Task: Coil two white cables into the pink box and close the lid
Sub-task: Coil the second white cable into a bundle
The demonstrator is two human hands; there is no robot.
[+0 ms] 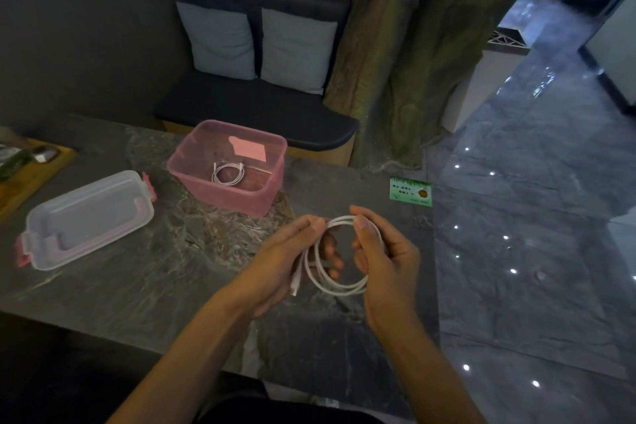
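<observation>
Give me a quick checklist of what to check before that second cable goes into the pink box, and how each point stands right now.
1. Second cable gathered in loops: ok, though one plug end dangles at the lower left.
2. Both hands gripping it: ok; left hand pinches the top of the loops, right hand curls round the other side.
3. Pink box open: ok, nothing covers it.
4. Room inside: ok; the first cable lies coiled on the bottom with bare floor beside it.
5. Lid at hand: ok, it lies on the table left of the box.
6. Lid clips sound: cannot tell.
</observation>
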